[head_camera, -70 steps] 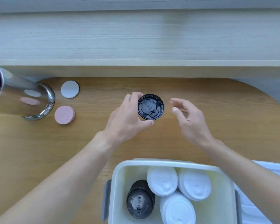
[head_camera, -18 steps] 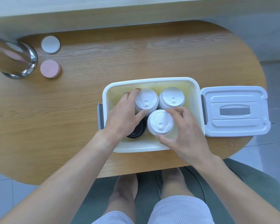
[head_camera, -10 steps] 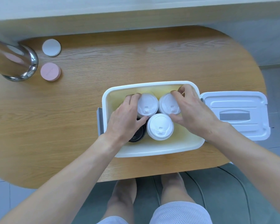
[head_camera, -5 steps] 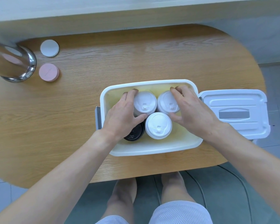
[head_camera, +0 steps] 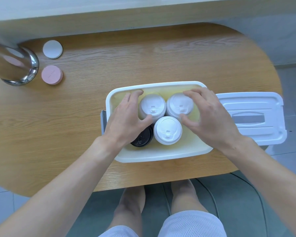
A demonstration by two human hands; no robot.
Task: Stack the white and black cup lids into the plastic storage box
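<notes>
The white plastic storage box (head_camera: pixel 161 157) sits at the table's near edge. Inside stand three stacks of white cup lids: back left (head_camera: pixel 153 106), back right (head_camera: pixel 179 104) and front (head_camera: pixel 167 130). A stack of black lids (head_camera: pixel 143 138) is at the front left, half hidden under my left hand (head_camera: pixel 128 120). My left hand curls round the back-left white stack, fingers behind it and thumb in front. My right hand (head_camera: pixel 207 117) curls round the back-right white stack in the same way.
The box's white lid (head_camera: pixel 253 117) lies flat just right of the box, overhanging the table edge. A steel tumbler (head_camera: pixel 12 65) lies at the far left, with a white disc (head_camera: pixel 52 49) and a pink disc (head_camera: pixel 52 74) beside it.
Seven seconds ago my left hand held a black lid above the table. Since one second ago both hands stay round the two back white stacks, barely shifting.
</notes>
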